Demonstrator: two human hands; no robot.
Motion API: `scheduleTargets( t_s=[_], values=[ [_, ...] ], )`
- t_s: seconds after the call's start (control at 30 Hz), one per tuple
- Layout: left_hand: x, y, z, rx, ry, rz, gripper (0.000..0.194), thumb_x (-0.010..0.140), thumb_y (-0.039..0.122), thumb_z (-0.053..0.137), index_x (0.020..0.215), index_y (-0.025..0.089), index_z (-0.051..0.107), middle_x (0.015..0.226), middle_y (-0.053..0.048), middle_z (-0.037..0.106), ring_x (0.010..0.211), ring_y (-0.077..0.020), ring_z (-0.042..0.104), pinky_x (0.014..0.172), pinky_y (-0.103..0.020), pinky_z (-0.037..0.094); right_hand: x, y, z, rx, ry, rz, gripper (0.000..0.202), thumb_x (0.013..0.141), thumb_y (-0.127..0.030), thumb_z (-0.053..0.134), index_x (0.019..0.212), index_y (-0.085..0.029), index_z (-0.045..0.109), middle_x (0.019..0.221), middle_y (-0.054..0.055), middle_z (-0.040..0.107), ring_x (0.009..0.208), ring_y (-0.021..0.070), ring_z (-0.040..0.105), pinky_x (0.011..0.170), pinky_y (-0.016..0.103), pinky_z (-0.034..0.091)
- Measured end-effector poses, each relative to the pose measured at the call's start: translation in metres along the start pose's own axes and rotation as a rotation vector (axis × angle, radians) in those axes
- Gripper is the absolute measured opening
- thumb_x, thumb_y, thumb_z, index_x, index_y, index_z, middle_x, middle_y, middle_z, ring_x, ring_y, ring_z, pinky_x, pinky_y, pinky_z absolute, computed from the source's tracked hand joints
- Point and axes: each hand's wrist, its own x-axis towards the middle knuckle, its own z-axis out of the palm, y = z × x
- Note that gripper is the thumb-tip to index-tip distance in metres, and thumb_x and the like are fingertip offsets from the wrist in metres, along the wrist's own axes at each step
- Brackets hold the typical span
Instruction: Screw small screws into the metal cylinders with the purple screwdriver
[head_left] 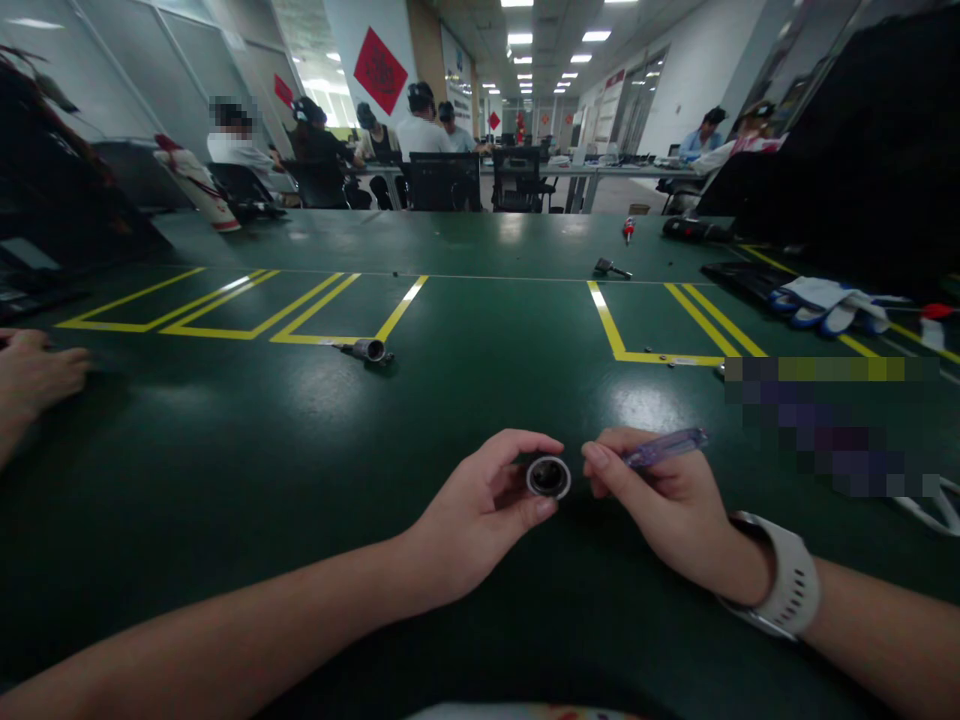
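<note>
My left hand (491, 510) is closed around a small round metal housing (548, 478), with its open end and pale rim turned toward me. The inside of the housing is dark, with parts I cannot make out. Just to the right, my right hand (660, 490) pinches a screwdriver (666, 447) with a translucent purple handle. The handle slants up over the back of the hand, and its tip is hidden by the fingers. A small gap separates the fingertips of both hands.
On the green table (300, 460), yellow tape marks out bays. A metal part (369, 350) lies at centre left, another (612, 268) farther back. White-and-blue gloves (829, 303) rest at the right. Another person's hand (41, 370) shows at the left edge. People sit at desks beyond.
</note>
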Motion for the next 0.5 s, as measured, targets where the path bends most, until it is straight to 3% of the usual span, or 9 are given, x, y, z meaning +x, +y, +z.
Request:
scheduleTargets(
  t_s=[0.23,0.5],
  values=[
    [-0.001,0.002,-0.003,0.038,-0.002,0.008,0.035,0.074,0.008,0.060,0.106,0.021,0.055,0.101,-0.004,0.065,0.095,-0.0168,0.062,0.085,-0.029,0.047,0.000,0.005,-0.005,-0.014,0.019,0.086,0.030,0.087,-0.033,0.049,0.063,-0.017,0.056,0.051,-0.002,0.052,0.047,0.0107,0.051,0.046,0.024,0.038],
    [0.003,0.007,-0.010,0.040,0.073,0.049,0.036,0.074,0.011,0.063,0.108,0.021,0.055,0.106,-0.004,0.065,0.098,-0.0194,0.061,0.081,-0.029,0.050,-0.003,0.011,-0.005,-0.106,-0.002,0.020,0.029,0.088,-0.029,0.047,0.063,-0.017,0.054,0.051,-0.003,0.050,0.047,0.0096,0.049,0.047,0.022,0.037]
  ],
)
